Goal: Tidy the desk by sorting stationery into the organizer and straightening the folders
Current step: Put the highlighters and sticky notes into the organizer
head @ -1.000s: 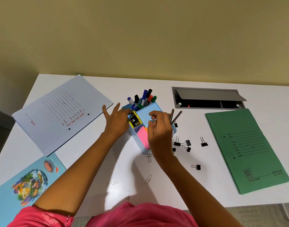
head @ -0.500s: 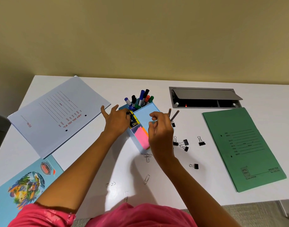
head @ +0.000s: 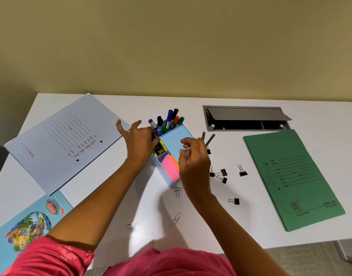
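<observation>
Organizer [head: 175, 140]: left hand [head: 139, 140] at rim, grip unclear; right hand [head: 195, 162] grips pencils [head: 210, 138]. Risk: pencils snag crowded markers [head: 171, 120], tipping it.

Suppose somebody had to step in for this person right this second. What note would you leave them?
Left hand: at the left rim of the organizer; grip unclear.
Right hand: holds pencils beside the organizer.
Done: markers and sticky notes are in.
Left: drop the pencils in, gather the loose binder clips and paper clips, straighten the white folder, green folder and blue folder, all askew.
</observation>
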The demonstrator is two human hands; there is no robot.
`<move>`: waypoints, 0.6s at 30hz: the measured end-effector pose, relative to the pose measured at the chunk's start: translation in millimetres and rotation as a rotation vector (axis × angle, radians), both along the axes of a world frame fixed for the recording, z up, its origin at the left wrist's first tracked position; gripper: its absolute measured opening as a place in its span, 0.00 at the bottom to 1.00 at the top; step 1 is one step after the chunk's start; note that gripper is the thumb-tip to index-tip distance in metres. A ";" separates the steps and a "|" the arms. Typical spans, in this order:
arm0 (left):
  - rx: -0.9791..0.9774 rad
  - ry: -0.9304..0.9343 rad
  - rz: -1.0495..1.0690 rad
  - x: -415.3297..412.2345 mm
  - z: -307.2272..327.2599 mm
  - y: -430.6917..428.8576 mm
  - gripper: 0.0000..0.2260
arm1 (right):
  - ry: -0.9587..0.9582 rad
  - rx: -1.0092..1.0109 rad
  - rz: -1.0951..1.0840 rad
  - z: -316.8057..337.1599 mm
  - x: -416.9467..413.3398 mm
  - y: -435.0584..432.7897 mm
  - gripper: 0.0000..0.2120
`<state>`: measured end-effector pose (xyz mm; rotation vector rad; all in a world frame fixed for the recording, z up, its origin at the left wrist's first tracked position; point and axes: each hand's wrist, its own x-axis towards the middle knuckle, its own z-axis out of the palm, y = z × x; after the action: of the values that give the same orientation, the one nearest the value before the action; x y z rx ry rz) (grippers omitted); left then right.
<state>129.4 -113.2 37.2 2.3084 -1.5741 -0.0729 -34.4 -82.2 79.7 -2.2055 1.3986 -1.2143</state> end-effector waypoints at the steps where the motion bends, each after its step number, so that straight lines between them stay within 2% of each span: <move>1: -0.002 -0.001 0.005 -1.3 -0.7 -0.2 0.04 | -0.006 0.004 0.001 -1.1 -0.5 -0.3 0.05; 3: 0.013 0.008 0.021 -2.8 -3.1 -0.6 0.03 | -0.018 0.017 0.003 -3.4 -1.8 -0.2 0.06; 8: 0.122 -0.021 0.053 0.5 -8.4 -4.0 0.14 | -0.036 0.024 0.002 -8.7 -3.8 1.2 0.07; 13: 0.167 -0.101 0.044 -3.3 -10.3 -4.0 0.10 | -0.042 0.001 0.012 -9.6 -5.9 3.8 0.10; 18: 0.070 -0.126 0.047 -5.1 -13.1 1.4 0.08 | -0.034 -0.014 -0.001 -9.8 -9.1 4.2 0.06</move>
<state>124.3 -111.7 24.0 2.4454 -1.5999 0.0296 -43.5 -78.0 69.9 -2.1830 1.3819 -1.2601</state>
